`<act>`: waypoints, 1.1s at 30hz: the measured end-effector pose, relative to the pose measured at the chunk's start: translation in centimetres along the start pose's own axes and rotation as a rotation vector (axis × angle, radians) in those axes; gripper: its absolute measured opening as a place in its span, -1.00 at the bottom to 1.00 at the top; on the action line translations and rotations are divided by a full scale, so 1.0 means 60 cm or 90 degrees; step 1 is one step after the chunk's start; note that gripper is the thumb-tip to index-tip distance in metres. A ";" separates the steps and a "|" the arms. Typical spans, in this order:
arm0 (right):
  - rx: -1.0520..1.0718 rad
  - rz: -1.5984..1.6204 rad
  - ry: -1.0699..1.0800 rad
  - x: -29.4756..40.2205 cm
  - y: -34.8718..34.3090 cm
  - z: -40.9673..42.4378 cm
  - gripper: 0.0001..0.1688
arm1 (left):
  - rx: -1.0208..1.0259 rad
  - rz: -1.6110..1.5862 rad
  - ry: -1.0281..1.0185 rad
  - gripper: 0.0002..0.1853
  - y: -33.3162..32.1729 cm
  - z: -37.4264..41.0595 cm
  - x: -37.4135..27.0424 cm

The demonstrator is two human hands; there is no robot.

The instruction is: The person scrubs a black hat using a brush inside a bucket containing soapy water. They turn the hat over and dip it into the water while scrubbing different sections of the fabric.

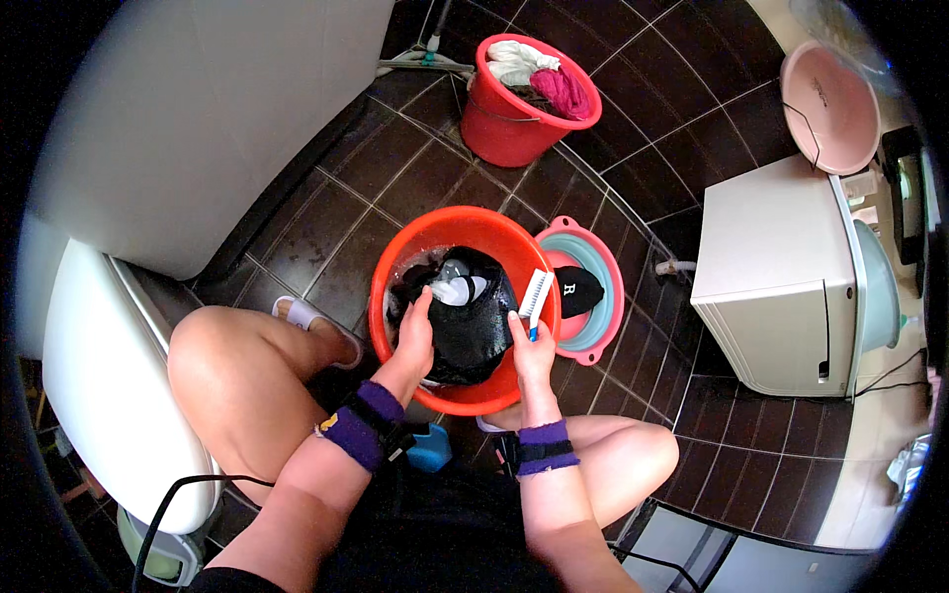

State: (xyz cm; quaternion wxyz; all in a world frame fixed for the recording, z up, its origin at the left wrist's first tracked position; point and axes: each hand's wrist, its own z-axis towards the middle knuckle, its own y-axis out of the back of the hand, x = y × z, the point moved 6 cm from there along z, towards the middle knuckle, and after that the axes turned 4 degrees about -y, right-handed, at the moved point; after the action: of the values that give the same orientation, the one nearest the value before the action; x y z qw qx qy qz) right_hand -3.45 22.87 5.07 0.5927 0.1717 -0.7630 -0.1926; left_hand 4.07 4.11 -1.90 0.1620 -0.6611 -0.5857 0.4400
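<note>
A red plastic basin (454, 216) stands on the floor between my knees. In it lies a wet black cloth item (471, 333), perhaps a cap, with a white and clear piece (458, 289) on top. My left hand (417, 333) is at the left side of the black item, its thumb by the white piece; its fingertips are partly hidden. My right hand (532, 345) holds a white-and-blue scrubbing brush (534, 295) upright at the basin's right side, bristles facing left. The right thumb is close to the black item's edge.
Right of the basin, a pink and light-blue collapsible basin (612, 296) holds a black cap (580, 291). Beyond stands a red bucket (508, 137) with white and pink cloths. A blue plastic object (430, 448) is near me. A white cabinet (771, 274) stands right, a white tub (118, 385) left.
</note>
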 end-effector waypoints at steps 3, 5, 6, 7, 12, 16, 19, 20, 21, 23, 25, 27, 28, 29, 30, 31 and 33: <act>0.044 0.053 -0.131 -0.059 -0.002 0.014 -0.65 | 0.032 0.015 0.010 -0.52 -0.015 -0.005 -0.012; 0.119 0.191 -0.268 -0.026 -0.014 -0.015 -0.67 | 0.038 0.030 -0.004 -0.51 -0.028 -0.019 -0.024; 0.125 0.238 -0.273 -0.023 -0.018 -0.018 -0.67 | 0.032 0.048 -0.021 -0.51 -0.055 -0.043 -0.038; 0.131 0.285 -0.278 -0.021 -0.020 -0.019 -0.67 | 0.026 0.066 -0.038 -0.51 -0.070 -0.056 -0.045; 0.124 0.330 -0.263 -0.010 -0.052 -0.033 -0.69 | 0.099 0.143 -0.055 -0.39 -0.068 -0.073 0.009; 0.127 0.290 -0.246 -0.014 -0.071 -0.061 -0.73 | 0.011 0.017 0.017 -0.62 -0.038 -0.061 0.013; 0.128 0.217 -0.202 -0.022 -0.066 -0.058 -0.74 | 0.031 -0.086 0.086 -0.63 -0.023 -0.044 0.032; 0.157 0.168 -0.189 -0.025 -0.060 -0.052 -0.73 | 0.007 -0.082 0.061 -0.64 -0.017 -0.046 0.034; 0.136 0.136 -0.093 -0.016 -0.050 -0.042 -0.73 | -0.015 -0.080 0.039 -0.65 -0.018 -0.051 0.039; 0.094 0.071 0.096 0.004 -0.033 -0.029 -0.71 | -0.037 -0.043 0.015 -0.65 -0.018 -0.052 0.038; 0.114 -0.089 0.114 0.052 -0.019 -0.054 -0.47 | -0.044 0.022 0.007 -0.65 -0.013 -0.043 0.032; 0.165 -0.227 0.188 0.053 -0.034 -0.083 -0.43 | -0.045 0.037 -0.013 -0.66 -0.011 -0.038 0.030; 0.209 -0.277 0.175 0.065 -0.040 -0.108 -0.40 | -0.043 0.047 -0.022 -0.66 -0.012 -0.037 0.029; 0.214 -0.297 0.220 0.068 -0.052 -0.121 -0.40 | -0.049 0.045 -0.010 -0.65 -0.010 -0.037 0.032; 0.218 -0.317 0.265 0.074 -0.064 -0.136 -0.40 | -0.056 0.044 0.001 -0.64 -0.009 -0.041 0.032; 0.229 -0.402 0.199 0.083 -0.063 -0.141 -0.41 | -0.062 0.043 0.012 -0.63 -0.007 -0.045 0.034; 0.139 -0.417 0.190 0.068 -0.055 -0.091 -0.42 | -0.026 0.019 -0.009 -0.62 -0.018 -0.054 0.036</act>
State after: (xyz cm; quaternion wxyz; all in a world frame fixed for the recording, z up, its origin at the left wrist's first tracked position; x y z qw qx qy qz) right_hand 1.00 17.51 8.04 0.5825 0.4948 -0.5890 -0.2626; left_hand 5.72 7.35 -0.13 0.1377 -0.6697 -0.5862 0.4348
